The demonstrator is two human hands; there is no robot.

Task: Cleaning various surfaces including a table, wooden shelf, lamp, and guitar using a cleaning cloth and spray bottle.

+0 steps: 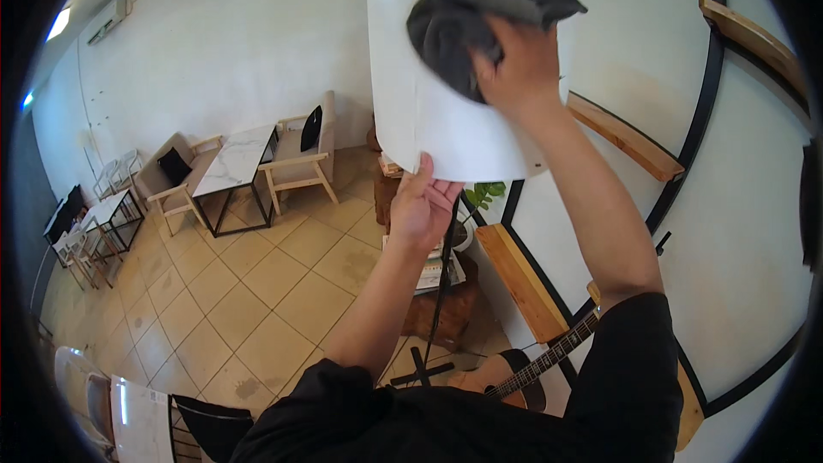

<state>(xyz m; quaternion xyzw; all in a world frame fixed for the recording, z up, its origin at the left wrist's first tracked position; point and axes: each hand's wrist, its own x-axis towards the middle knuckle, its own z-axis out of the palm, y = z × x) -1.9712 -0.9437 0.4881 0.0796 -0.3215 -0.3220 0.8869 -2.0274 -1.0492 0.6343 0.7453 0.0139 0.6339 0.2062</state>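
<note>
A white drum lampshade (398, 77) stands at the top centre, on a floor lamp whose thin black pole (442, 283) runs down to a black cross-shaped base (421, 370). My left hand (424, 206) grips the shade's lower rim, thumb on the outside and fingers beneath. In my right hand (524, 67) is a bunched dark grey cloth (450, 38), held against the shade's outer side. The cloth and hand hide part of the shade's right side.
An acoustic guitar (495, 373) leans near the lamp base. Books (427, 276) and a potted plant (485, 193) sit behind the pole, by a wooden stump (443, 315). Wooden shelves (624, 135) line the right wall. Armchairs (302, 141) flank a marble-topped table (238, 154) at left.
</note>
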